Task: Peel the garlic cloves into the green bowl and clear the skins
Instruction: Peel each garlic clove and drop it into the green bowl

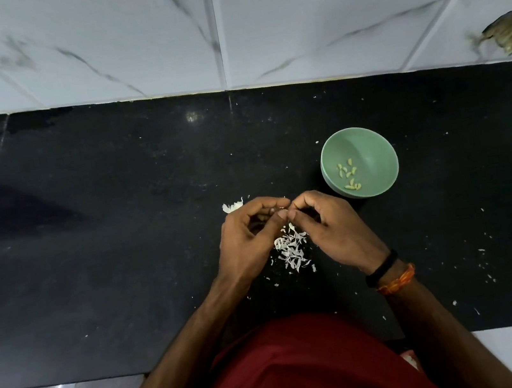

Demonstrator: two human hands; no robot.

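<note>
My left hand (247, 235) and my right hand (327, 226) meet fingertip to fingertip over the black counter (122, 248), both curled and pinching a small garlic clove (281, 212) that is mostly hidden between them. A heap of white garlic skins (291, 248) lies on the counter just below the hands. A piece of the garlic bulb (232, 206) peeks out behind my left hand. The green bowl (370, 142) stands to the right of my right hand and holds several peeled cloves (348, 174).
Small skin flakes (485, 264) are scattered over the right part of the counter. A white marble-tiled wall (221, 25) rises behind the counter, with a brown patch (506, 33) at its right. My red shirt (302, 371) covers the counter's near edge.
</note>
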